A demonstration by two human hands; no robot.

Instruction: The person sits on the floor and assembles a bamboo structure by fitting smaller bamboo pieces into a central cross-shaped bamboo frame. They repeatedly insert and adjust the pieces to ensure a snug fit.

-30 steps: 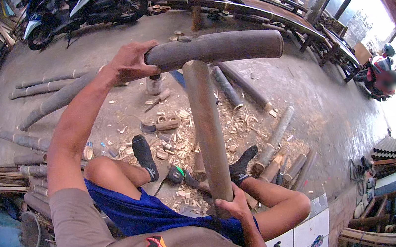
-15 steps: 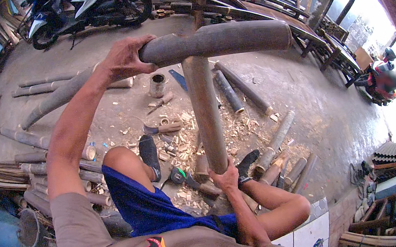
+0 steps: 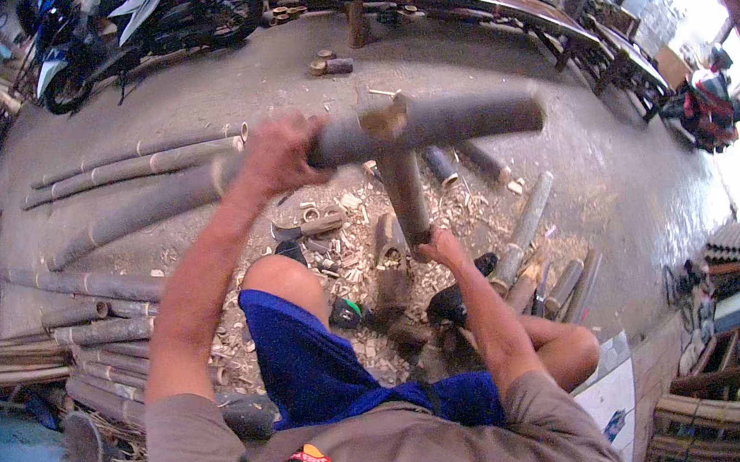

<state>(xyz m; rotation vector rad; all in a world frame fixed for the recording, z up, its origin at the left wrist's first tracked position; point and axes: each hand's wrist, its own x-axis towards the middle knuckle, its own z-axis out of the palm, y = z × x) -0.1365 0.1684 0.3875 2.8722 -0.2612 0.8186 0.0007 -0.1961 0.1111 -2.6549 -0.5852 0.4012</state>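
My left hand, a little blurred, is wrapped round a long, thick bamboo pole that crosses in front of me, its far end reaching out to the left. Just right of that hand, a shorter bamboo piece meets the pole, and a pale cut patch shows at the joint. Low on this shorter piece, my right hand is closed round it. Both pieces are held off the floor, forming a T. Beneath them a notched bamboo length rests between my feet.
Wood chips litter the floor around a curved-blade knife and a green-black tape measure. Bamboo lengths lie at left, with others at right. A motorbike stands at the back left; a bamboo bench lines the back.
The joined bamboo has come lower in view and tipped, so the shorter piece looks foreshortened and the joint's pale patch shows. Both hands keep their hold. The view has shifted too.
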